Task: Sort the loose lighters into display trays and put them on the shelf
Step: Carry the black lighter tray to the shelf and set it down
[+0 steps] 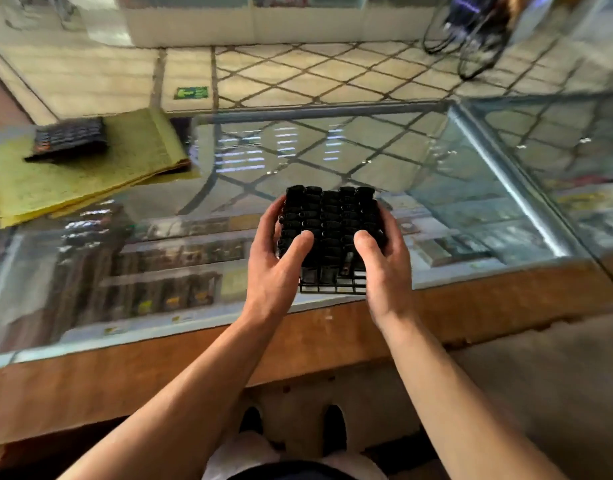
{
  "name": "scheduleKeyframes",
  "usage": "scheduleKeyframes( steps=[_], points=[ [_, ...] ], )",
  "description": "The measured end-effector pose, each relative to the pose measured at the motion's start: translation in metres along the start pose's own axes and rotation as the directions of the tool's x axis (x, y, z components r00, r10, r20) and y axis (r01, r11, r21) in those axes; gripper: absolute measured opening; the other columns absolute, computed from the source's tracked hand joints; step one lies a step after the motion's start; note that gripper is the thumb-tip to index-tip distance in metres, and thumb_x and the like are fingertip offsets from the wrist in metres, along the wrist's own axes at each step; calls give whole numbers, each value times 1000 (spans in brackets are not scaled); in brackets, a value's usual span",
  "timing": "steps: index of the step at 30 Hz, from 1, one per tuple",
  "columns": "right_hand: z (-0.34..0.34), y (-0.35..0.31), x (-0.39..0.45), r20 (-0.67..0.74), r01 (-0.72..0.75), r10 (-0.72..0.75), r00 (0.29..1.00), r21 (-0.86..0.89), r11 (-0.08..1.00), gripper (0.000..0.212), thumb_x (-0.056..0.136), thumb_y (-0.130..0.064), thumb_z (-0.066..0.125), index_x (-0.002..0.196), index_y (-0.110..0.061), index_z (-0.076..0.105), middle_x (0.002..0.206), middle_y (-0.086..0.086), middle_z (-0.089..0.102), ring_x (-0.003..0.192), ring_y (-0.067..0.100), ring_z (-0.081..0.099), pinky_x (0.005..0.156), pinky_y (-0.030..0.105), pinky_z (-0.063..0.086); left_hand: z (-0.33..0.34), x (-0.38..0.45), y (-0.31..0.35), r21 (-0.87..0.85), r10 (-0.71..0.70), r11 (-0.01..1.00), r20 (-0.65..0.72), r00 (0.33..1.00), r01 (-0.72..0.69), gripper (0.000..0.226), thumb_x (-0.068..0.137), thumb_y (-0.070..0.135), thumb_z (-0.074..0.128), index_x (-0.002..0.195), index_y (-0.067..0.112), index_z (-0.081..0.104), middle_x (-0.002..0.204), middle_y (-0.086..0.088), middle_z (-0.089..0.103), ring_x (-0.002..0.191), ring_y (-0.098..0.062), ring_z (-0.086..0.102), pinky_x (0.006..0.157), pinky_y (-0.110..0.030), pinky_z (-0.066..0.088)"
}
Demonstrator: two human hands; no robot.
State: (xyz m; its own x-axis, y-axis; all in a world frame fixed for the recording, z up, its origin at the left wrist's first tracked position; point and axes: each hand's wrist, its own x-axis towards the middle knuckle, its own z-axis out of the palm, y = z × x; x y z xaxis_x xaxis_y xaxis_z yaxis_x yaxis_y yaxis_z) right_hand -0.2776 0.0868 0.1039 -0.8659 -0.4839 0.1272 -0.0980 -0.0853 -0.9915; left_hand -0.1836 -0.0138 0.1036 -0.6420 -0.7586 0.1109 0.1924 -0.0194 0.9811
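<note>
Black tray (327,289) full of lighters (331,220)

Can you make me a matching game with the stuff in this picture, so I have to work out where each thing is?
Things:
1. tray of lighters
2. calculator
3. yellow notebook
4. green sticker

Places:
A. on the tiled floor beyond the counter
B. on top of the yellow pages
C. between the left hand and the right hand
D. lying open on the far left of the glass counter

Pairs: 1-C, 2-B, 3-D, 4-A
</note>
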Motion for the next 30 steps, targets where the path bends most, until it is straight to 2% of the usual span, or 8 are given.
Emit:
scheduleKeyframes(
  steps=[4,7,13,15,18,20,24,30],
  points=[
    [-41,-7,-9,-180,15,-21,983,-30,999,49,86,-25,56,135,-23,51,128,-9,62,120,4,56,96,20,46,42,5,-4,7,-30,1000,175,984,29,55,83,30,64,137,29,49,122,9,66,117,-10,61,93,-31,53],
    [-76,-11,-15,-332,23,-39,943,-53,998,50,85,-22,56,135,-23,50,128,-9,61,120,4,56,97,22,46,79,5,-10,16,-48,999,311,949,45,57,83,30,62,139,27,49,128,6,64,121,-10,58,103,-43,49],
    [-167,-13,-38,-564,26,-40,825,-33,999,55,84,-21,57,138,-26,47,133,-7,59,125,5,54,104,29,45,178,-23,-24,-1,-75,996,538,840,89,59,86,21,60,143,22,47,130,11,62,122,-3,56,99,-25,47],
    [-205,-13,-49,-631,25,-48,774,-45,999,57,84,-20,57,140,-20,47,134,-4,59,124,7,55,102,27,46,215,-40,-30,1,-97,993,603,792,120,59,86,23,61,144,23,47,130,11,62,123,-4,56,99,-26,49],
    [-268,-13,-67,-703,22,-39,710,-34,999,58,84,-20,58,142,-19,47,134,-2,60,124,7,56,102,28,47,275,-70,-40,31,-108,993,672,733,118,65,85,32,62,147,25,43,138,7,58,128,-8,53,108,-42,45],
    [-312,-16,-78,-734,18,-44,678,-44,999,58,84,-19,58,141,-18,48,134,-1,60,124,8,56,104,30,46,317,-92,-43,27,-96,994,698,710,108,65,86,29,63,148,23,43,139,8,57,129,-5,52,110,-39,43],
    [-395,-23,-96,-783,-3,-56,620,-74,997,59,82,-20,57,140,-15,49,134,-1,60,124,6,55,106,30,45,395,-137,-44,-4,-84,992,739,669,129,63,90,15,62,149,15,41,134,19,56,122,11,51,99,-12,43],
    [-494,-33,-107,-847,-37,-77,526,-113,993,55,83,-21,56,137,-18,53,128,-2,64,119,9,59,105,42,46,496,-173,-50,2,-110,983,806,581,183,63,88,16,60,148,19,41,136,9,58,125,-3,55,108,-29,44]
  ],
)
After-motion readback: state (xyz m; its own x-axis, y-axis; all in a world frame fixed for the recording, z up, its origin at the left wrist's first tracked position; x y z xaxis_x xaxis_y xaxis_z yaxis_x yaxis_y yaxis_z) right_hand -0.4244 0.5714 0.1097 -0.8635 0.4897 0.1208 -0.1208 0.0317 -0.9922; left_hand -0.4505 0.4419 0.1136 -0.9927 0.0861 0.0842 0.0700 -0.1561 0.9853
